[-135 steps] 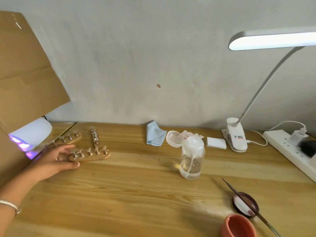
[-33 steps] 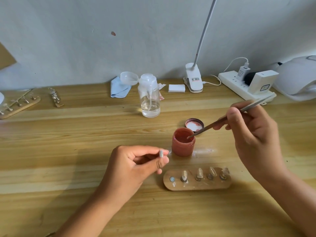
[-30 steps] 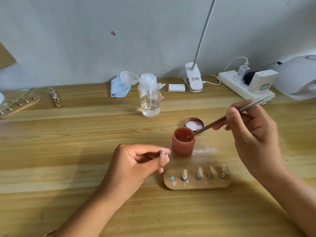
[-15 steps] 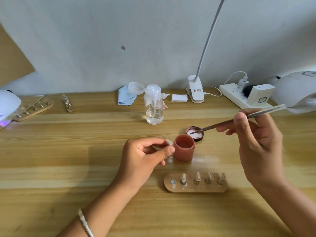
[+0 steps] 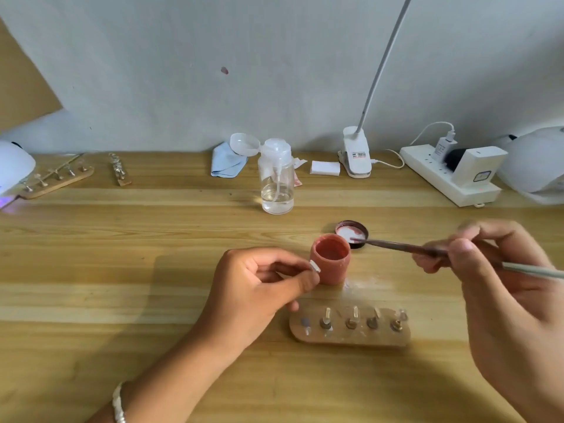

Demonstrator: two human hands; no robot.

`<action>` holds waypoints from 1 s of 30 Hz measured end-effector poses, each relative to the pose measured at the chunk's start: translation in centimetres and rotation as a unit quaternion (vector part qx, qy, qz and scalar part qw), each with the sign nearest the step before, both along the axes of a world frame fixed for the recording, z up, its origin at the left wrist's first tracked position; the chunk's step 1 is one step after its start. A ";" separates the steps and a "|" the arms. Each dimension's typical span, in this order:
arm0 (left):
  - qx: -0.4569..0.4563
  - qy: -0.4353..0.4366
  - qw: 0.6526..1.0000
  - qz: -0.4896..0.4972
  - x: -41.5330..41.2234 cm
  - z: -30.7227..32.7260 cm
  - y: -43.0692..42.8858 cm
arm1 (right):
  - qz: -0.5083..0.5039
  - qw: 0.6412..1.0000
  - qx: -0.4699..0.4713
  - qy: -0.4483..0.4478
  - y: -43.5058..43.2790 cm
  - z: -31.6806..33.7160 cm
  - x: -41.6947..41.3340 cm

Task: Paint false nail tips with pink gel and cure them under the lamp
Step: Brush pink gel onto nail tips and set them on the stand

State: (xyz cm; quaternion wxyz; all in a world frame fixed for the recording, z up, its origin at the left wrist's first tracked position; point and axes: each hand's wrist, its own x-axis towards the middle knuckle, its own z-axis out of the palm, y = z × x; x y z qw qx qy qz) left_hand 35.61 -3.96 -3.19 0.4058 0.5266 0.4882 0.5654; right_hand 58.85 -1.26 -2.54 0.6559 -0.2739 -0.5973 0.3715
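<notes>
Two hands are showing: left hand (image 5: 259,288), right hand (image 5: 500,285). Three wooden holders are lying on the table (image 5: 122,270): near holder (image 5: 349,338), far-left holder (image 5: 58,182), narrow holder (image 5: 120,170). Near holder is offering five spots, four carrying nail tips (image 5: 355,312); a fifth tip (image 5: 315,266) is sitting in the left hand. Two dome curing lamps are standing: left dome (image 5: 13,164), right dome (image 5: 537,160). One each showing: gel jar (image 5: 331,270), lid (image 5: 348,228), brush (image 5: 396,247), pump bottle (image 5: 276,178), blue cloth (image 5: 225,163), desk lamp (image 5: 355,154), power strip (image 5: 439,178).
</notes>
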 end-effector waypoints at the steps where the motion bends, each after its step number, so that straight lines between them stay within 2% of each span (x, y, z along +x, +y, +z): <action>1: -0.007 -0.004 1.000 -0.001 -0.1 -0.1 0.0 | -0.010 0.999 0.015 -0.035 0.0 0.0 -0.1; 4: -0.016 -0.010 1.000 -0.005 -0.3 -0.4 0.1 | -0.034 0.981 0.088 -0.169 -0.8 -0.2 -0.4; 7: -0.017 -0.008 1.000 -0.023 -0.2 -0.5 0.1 | -0.062 0.957 0.130 -0.253 -1.7 -0.3 -0.4; 12: -0.012 0.022 1.000 -0.018 -0.3 -0.5 0.0 | -0.055 0.958 0.131 -0.249 -2.2 -0.8 -0.7; 17: -0.021 0.015 0.999 -0.026 0.1 -0.5 0.0 | -0.084 0.935 0.163 -0.303 -2.1 -0.6 -0.9; 30: -0.048 0.012 0.997 -0.055 0.1 -1.0 0.1 | -0.084 0.913 0.211 -0.338 -1.8 -0.9 -1.2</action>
